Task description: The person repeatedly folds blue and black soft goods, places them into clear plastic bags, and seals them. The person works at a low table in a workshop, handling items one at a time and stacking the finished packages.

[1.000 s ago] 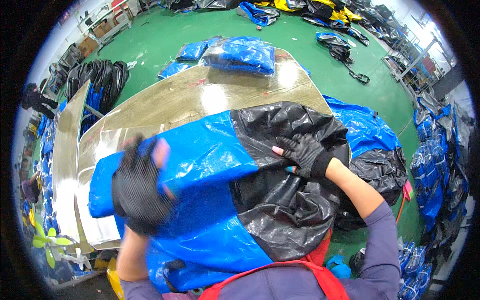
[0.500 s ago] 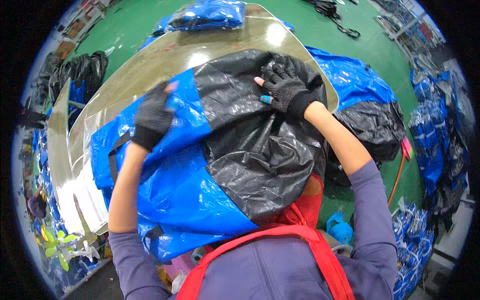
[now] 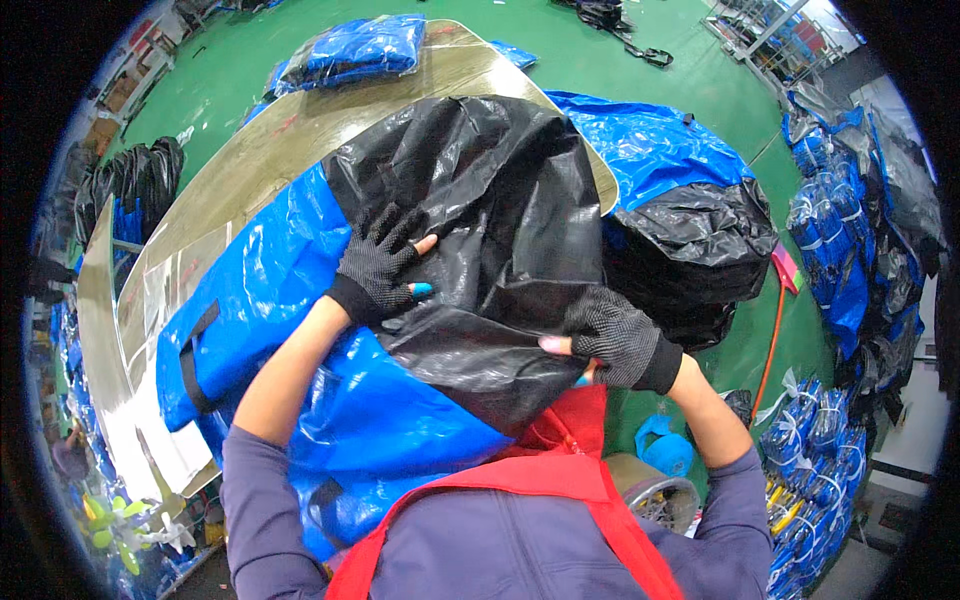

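A large blue and black plastic bag (image 3: 480, 230) lies spread over the table, its black end toward the middle and right, its blue part at the left. A dark strap (image 3: 190, 365) crosses the blue part. My left hand (image 3: 380, 265), in a black dotted glove with bare fingertips, rests flat on the bag where blue meets black, fingers spread. At the bag's right edge, my right hand (image 3: 622, 340), gloved alike, is closed on the black material. The thumb lies on top of the fold; the other fingers are partly hidden. Blue wraps show on a finger of each hand.
The shiny table (image 3: 475, 65) has a rounded far corner with a wrapped blue bundle (image 3: 360, 48) on it. Another blue and black bag (image 3: 690, 230) sits beyond the right edge. Tied blue bundles (image 3: 825, 440) are stacked at right. A fan (image 3: 120, 530) with yellow-green blades stands lower left.
My left hand has come right and settled on the colour seam. My right hand has moved from the bag's far black end down to its near right edge and gripped it.
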### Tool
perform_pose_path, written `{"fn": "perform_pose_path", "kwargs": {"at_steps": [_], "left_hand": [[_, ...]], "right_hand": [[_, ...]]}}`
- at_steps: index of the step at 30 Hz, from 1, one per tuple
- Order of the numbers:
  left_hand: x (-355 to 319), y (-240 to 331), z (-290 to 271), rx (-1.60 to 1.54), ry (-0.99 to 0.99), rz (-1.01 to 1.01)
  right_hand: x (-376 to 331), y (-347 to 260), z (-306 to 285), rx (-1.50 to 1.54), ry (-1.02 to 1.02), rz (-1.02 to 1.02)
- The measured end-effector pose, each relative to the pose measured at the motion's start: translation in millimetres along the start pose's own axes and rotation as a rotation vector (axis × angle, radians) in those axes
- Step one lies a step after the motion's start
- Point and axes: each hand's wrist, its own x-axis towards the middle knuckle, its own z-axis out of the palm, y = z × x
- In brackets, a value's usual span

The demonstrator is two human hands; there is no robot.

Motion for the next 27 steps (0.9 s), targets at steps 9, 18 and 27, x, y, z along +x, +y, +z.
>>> {"fn": "perform_pose_path", "kwargs": {"at_steps": [9,18,27], "left_hand": [[34.2,78.3,16.1,-0.694,0.028,-0.281],[-221.5,-11.1,-138.6,0.007,-0.194,-0.271],[-430.0,104.2,-100.8,-0.381,0.294,-1.327]], "right_hand": [[125.1,0.2,-30.9,-0.279,0.447,0.181],[225.6,89.2,-2.9,-0.285,-0.059,0.435],[231.7,92.4,-7.8,-0.279,-0.130,0.476]]}}
